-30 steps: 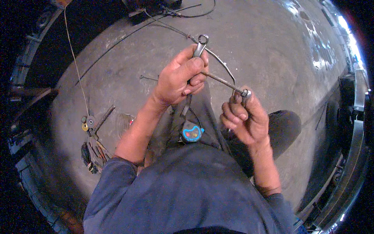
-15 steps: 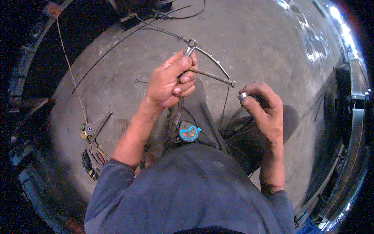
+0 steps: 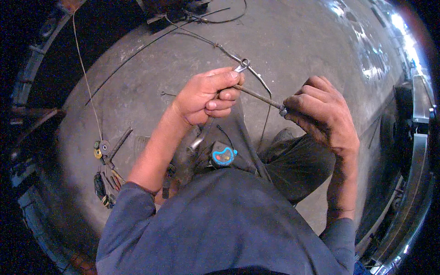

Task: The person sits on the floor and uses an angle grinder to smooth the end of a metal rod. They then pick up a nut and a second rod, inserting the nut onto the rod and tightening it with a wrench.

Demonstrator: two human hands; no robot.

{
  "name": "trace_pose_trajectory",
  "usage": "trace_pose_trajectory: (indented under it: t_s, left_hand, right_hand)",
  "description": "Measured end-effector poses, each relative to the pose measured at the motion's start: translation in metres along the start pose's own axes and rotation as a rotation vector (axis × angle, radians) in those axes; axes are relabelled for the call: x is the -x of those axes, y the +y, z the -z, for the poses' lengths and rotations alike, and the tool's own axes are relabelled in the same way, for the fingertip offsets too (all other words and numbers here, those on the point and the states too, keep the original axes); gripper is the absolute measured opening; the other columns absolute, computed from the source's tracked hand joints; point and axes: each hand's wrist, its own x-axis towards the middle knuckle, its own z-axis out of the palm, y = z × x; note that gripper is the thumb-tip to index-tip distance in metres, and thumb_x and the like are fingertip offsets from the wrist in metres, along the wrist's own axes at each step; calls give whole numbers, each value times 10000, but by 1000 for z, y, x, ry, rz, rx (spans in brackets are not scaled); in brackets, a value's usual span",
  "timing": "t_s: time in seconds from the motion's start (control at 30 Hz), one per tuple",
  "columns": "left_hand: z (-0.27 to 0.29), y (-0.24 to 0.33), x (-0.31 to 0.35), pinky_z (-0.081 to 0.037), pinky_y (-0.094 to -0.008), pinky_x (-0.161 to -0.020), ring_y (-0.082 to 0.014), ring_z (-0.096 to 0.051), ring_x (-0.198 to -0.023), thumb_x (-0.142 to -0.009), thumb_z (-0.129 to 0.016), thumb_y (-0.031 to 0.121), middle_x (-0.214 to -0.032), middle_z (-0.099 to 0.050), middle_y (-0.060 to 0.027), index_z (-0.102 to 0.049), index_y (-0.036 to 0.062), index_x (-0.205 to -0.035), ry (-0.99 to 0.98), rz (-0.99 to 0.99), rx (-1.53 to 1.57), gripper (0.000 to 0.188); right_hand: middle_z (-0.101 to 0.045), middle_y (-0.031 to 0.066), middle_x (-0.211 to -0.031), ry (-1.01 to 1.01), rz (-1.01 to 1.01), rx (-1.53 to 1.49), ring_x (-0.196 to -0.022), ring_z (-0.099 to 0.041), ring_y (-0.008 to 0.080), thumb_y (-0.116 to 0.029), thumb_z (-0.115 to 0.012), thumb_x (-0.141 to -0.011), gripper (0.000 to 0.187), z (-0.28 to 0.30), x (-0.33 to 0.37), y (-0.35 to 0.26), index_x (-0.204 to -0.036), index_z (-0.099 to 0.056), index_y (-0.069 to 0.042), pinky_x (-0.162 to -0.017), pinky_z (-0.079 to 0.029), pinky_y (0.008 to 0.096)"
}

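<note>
My left hand (image 3: 206, 95) is closed around a wrench (image 3: 240, 68) and a long threaded rod (image 3: 259, 96). The wrench's ring end sticks out past the thumb; its shiny lower end shows below the fist. From the fingers the rod slants down to the right. At its far end my right hand (image 3: 326, 114) is closed, fingertips pinching a metal nut (image 3: 283, 111) against the rod's tip. Those fingers partly cover the nut, so I cannot tell how far it sits on the thread.
A tape measure (image 3: 223, 156) with a blue rim lies at my lap. On the concrete floor (image 3: 151, 68), a thin cable (image 3: 261, 80) curves beyond my hands. Grinding discs (image 3: 104, 147) and several hand tools (image 3: 106, 185) lie at left. Dark metal structures (image 3: 176, 11) stand at the far side.
My right hand has turned over and brought the nut it held apart to the rod's end. My left hand has shifted slightly right, tilting the wrench and rod with it.
</note>
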Motion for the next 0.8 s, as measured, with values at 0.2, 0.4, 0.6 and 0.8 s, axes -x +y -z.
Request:
trace_pose_trajectory:
  t_s: [0.2, 0.4, 0.6, 0.8]
  left_hand:
    - [1, 18, -5, -217, -159, -345, 16, -297, -399, -1032, -490, 243, -645, -418, 65, -521, 71, -1077, -47, 174, -82, 180]
    - [3, 3, -6, -257, -179, -389, -7, -313, -437, -1010, -521, 209, -677, -459, 22, -533, 65, -1025, -88, -154, 118, 145]
    - [2, -16, -14, -274, -215, -388, -40, -325, -405, -1010, -529, 271, -652, -434, 22, -512, 78, -1095, -7, -578, -222, 212]
    - [13, -13, 6, -266, -207, -418, -37, -306, -441, -1005, -534, 241, -670, -433, 18, -534, 86, -1088, 57, -539, 1, 176]
  right_hand:
    - [-530, 40, -737, -164, 167, 112, -764, -519, 263, -187, -693, -766, 178, 14, -17, -4, -909, -650, -88, -702, -414, 383]
    - [-531, 16, -732, 100, -266, -583, -706, -522, 194, -239, -645, -892, 159, -31, -5, 14, -916, -611, -85, -635, -428, 349]
    - [-402, -9, -689, 480, -562, -2454, -624, -398, 131, -352, -526, -1002, 265, -116, 11, -48, -1030, -533, -88, -532, -354, 283]
    - [-461, 17, -643, 509, -555, -1958, -574, -431, 121, -240, -513, -997, 192, -96, 31, -43, -1006, -540, -51, -498, -373, 272]
